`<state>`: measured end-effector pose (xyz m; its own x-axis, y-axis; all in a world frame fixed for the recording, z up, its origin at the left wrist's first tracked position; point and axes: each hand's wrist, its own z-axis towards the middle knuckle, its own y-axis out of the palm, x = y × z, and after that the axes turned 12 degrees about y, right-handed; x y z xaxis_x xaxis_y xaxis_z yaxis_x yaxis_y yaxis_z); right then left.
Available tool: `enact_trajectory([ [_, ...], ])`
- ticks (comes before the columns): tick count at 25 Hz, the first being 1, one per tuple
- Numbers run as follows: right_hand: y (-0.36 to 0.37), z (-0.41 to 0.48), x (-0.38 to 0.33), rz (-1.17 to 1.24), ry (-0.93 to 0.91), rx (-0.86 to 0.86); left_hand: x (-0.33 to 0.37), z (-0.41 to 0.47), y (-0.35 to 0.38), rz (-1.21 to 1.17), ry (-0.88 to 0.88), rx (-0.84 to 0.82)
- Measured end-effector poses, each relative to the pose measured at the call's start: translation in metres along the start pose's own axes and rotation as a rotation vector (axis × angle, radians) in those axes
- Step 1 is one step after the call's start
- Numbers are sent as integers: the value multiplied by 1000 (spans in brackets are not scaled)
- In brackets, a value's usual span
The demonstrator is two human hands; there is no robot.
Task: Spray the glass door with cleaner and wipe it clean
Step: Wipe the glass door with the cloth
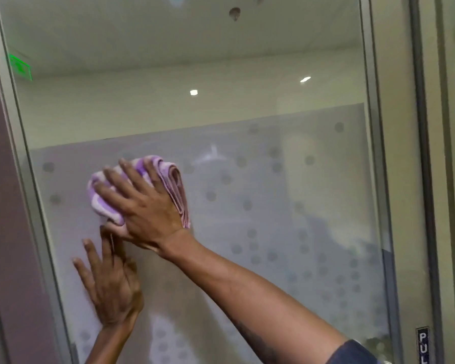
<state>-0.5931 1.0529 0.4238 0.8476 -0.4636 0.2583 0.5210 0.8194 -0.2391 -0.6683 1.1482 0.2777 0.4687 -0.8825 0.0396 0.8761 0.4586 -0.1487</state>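
Observation:
The glass door (pixel 247 106) fills the view, clear in its upper part and frosted with grey dots lower down. My right hand (pixel 147 206) presses a folded purple and pink cloth (pixel 174 185) flat against the frosted band, left of the middle. Just below it, my left hand (pixel 111 282) lies flat on the glass with its fingers spread, holding nothing. No spray bottle is in view.
A grey metal frame (pixel 29 179) borders the glass on the left, another frame post (pixel 378 166) on the right. A dark label reading "PUL" (pixel 423 345) sits at the lower right. A green exit sign (pixel 20 67) shows through the glass, upper left.

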Motion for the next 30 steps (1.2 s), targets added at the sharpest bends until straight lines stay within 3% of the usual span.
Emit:
enact_trajectory([
  [4,-2,2,34,-63,-374,30,-4,1,-4,-23,-13,-16],
  [8,-19,-7,109,38,-383,115,0,0,-6,-62,-29,-31],
  [15,-82,-53,292,-94,-54,257,2,0,-8,-34,-24,-38],
  [17,-90,-75,331,-99,139,324,1,-1,-6,-35,-24,-29],
  [19,-92,-94,350,-37,450,405,2,-1,-4,-40,-28,-14],
  [22,-89,-97,339,36,850,489,3,-1,-1,-36,-25,14],
  [24,-84,-83,313,64,1023,576,2,-1,1,-27,-3,26],
  [27,-73,-61,264,65,1035,641,4,0,1,-21,7,34],
  [30,-61,-39,205,126,957,589,4,3,-2,-40,23,14],
])
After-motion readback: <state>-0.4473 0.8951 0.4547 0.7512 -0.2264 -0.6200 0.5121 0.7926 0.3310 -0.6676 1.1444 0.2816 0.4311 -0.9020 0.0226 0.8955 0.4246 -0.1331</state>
